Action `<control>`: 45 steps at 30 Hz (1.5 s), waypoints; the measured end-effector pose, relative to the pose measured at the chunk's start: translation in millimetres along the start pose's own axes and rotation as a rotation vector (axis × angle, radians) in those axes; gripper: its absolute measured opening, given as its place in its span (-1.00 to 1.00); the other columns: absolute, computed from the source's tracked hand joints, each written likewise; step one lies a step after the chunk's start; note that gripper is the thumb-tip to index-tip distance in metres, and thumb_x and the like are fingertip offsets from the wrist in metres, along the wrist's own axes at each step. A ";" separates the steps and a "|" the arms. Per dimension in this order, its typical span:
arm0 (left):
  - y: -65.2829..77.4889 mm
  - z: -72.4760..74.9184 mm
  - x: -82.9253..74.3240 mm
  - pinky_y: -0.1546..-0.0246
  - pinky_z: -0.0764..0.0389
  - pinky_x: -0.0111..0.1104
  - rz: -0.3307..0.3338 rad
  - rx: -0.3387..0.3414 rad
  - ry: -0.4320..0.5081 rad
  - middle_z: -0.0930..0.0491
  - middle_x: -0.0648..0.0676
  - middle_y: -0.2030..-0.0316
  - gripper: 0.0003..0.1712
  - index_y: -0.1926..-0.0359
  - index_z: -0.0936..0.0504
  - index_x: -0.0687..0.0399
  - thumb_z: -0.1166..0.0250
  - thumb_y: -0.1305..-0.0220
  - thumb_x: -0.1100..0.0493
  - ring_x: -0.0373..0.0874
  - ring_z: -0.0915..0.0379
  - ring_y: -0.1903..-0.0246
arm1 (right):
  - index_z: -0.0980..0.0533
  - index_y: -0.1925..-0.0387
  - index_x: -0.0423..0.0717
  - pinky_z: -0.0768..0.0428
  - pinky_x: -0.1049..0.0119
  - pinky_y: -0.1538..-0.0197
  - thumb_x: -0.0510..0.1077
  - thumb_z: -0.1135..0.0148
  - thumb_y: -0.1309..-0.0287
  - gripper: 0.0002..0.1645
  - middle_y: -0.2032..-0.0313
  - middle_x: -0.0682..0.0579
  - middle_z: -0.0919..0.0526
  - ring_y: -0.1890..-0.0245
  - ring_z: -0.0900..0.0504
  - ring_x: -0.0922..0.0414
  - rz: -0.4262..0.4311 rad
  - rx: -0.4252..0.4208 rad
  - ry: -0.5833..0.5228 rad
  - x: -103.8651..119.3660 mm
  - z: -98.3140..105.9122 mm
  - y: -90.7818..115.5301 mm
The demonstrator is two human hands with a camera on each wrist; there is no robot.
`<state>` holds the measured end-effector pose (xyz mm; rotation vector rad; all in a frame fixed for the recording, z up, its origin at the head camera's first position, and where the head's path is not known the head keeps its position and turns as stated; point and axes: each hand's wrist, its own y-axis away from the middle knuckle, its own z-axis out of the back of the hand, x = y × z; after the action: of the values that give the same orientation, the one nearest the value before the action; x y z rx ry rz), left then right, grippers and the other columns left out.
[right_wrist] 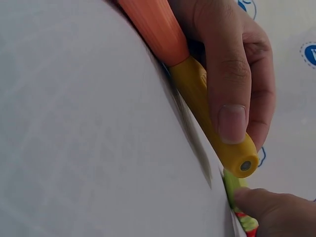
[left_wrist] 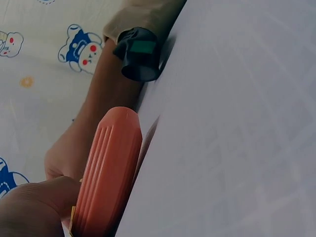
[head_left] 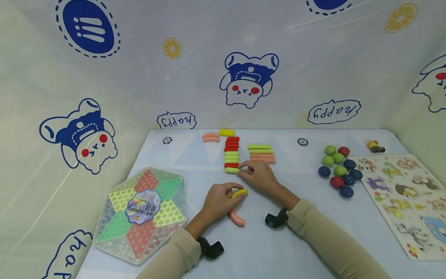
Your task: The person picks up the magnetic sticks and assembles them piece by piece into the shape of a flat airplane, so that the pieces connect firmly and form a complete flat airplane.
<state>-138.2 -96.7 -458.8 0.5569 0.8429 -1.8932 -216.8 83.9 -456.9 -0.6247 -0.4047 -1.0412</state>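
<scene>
Both forearms [head_left: 331, 236] angle inward. Left hand [head_left: 217, 199] clamps yellow rod [head_left: 240, 193], pink-orange rod [head_left: 237, 219] adjoining just below the grip; right hand [head_left: 259, 175], farther forward, pinches green rod [head_left: 231, 170] at its right end.

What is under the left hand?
The left hand pinches a yellow rod, meeting a curved orange rod end to end. In the head view, the hand hides their junction.

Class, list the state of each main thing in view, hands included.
Left hand: pinching the yellow piece
Yellow piece: held, end against the pink piece
Pink piece: meeting the yellow one's end
Right hand: touching the nearest lime piece
Red and lime column: pieces laid side by side
Hexagonal game board: lying flat
Egg-like balls: clustered loosely
Animal puzzle board: flat, partly out of frame
Round chips: flat, apart
</scene>
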 end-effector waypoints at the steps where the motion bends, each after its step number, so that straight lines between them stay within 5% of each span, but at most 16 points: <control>1: -0.1 0.1 -0.2 0.79 -0.09 -0.44 0.006 0.003 -0.002 -0.22 -0.20 0.84 -0.79 0.27 -0.70 -0.22 -0.36 -0.09 -0.12 -0.32 -0.12 0.83 | -0.64 0.29 0.18 -0.18 0.35 0.64 0.10 -0.35 -0.02 -0.79 0.77 0.18 -0.26 0.71 -0.27 0.21 0.006 -0.002 0.009 -0.3 0.5 0.5; 11: 2.0 -1.8 -1.5 0.81 -0.07 -0.44 0.033 0.006 -0.035 -0.18 -0.21 0.87 -0.78 0.25 -0.71 -0.17 -0.34 -0.11 -0.10 -0.33 -0.09 0.86 | -0.63 0.26 0.20 -0.18 0.37 0.64 0.15 -0.29 -0.08 -0.77 0.80 0.22 -0.24 0.76 -0.24 0.25 -0.024 0.025 0.105 -7.0 22.3 42.1; 21: 2.4 2.9 -5.9 0.80 -0.06 -0.45 0.066 0.010 -0.102 -0.19 -0.18 0.86 -0.73 0.19 -0.71 -0.12 -0.32 -0.14 -0.09 -0.28 -0.11 0.85 | -0.64 0.29 0.21 -0.18 0.41 0.64 0.14 -0.33 -0.05 -0.80 0.79 0.28 -0.19 0.74 -0.19 0.31 -0.065 -0.026 0.083 -4.1 44.1 91.4; 45: 3.4 -2.4 -5.6 0.78 -0.07 -0.45 0.043 0.017 -0.116 -0.20 -0.18 0.84 -0.73 0.17 -0.70 -0.16 -0.33 -0.13 -0.10 -0.28 -0.11 0.83 | -0.64 0.31 0.20 -0.16 0.44 0.65 0.14 -0.36 0.00 -0.79 0.80 0.33 -0.18 0.75 -0.18 0.35 -0.004 -0.034 0.009 -0.7 38.8 99.9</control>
<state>-132.6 -92.7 -457.6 0.4665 0.7350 -1.8759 -129.0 145.4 -456.3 -0.6495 -0.3807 -1.0559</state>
